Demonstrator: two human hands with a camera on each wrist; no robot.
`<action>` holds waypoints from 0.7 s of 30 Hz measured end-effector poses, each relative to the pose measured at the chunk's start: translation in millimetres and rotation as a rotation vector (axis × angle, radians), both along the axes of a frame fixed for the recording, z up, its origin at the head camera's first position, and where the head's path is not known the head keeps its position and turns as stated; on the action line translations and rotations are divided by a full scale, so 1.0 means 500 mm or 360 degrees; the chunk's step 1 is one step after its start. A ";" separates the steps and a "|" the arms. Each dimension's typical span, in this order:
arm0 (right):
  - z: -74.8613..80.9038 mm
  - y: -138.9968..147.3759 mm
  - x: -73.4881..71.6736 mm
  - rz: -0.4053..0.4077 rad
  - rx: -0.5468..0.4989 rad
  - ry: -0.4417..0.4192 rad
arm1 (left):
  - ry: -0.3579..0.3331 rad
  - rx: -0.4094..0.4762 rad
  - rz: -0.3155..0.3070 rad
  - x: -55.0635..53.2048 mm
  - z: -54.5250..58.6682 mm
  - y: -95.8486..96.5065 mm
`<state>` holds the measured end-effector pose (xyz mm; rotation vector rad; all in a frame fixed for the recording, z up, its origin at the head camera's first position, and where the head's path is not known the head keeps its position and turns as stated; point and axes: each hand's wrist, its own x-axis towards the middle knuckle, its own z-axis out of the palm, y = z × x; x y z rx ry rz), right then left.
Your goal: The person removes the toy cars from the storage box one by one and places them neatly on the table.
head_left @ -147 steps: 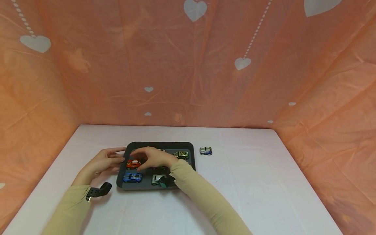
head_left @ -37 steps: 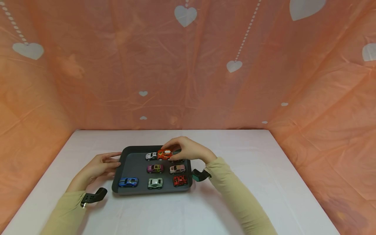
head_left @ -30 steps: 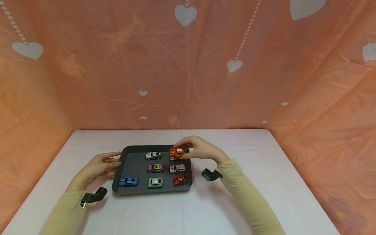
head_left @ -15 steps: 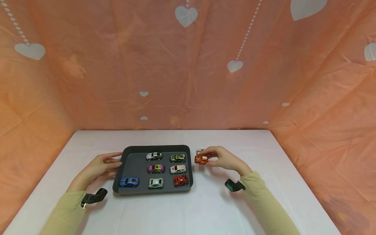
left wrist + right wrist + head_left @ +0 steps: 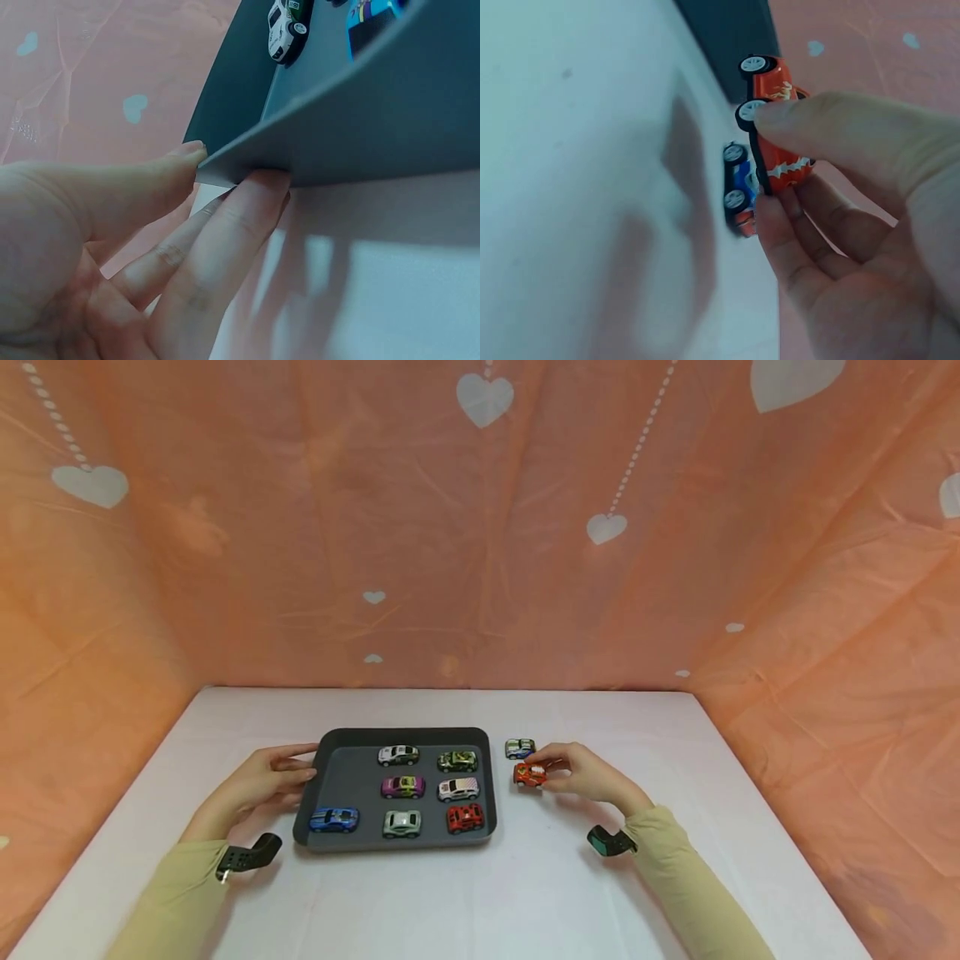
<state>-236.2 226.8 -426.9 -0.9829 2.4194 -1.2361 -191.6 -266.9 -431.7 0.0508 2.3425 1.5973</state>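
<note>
I watched the right hand [image 5: 590, 774] pinch the orange car [image 5: 528, 775] between thumb and fingers just above the table [image 5: 420, 910], beside the tray [image 5: 345, 777], presumably for control; its long axis ran left-right, nose end unclear to me. The left hand [image 5: 252, 785] touched the tray with spread fingers, likely to steady it

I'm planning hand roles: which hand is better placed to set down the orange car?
Probably the right hand: it holds the orange car over the table, while the left hand touches the tray at its left edge.
</note>
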 end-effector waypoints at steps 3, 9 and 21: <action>-0.015 0.011 -0.006 -0.0003 -0.0028 -0.0035 | 0.0001 0.0014 0.0005 -0.003 -0.001 0.003; -0.035 0.017 -0.007 -0.0042 0.0015 -0.0133 | 0.0010 0.0068 -0.0020 0.001 -0.001 0.003; -0.044 0.002 -0.020 -0.0004 0.0074 0.0006 | 0.0021 0.0025 0.0026 -0.004 -0.003 0.001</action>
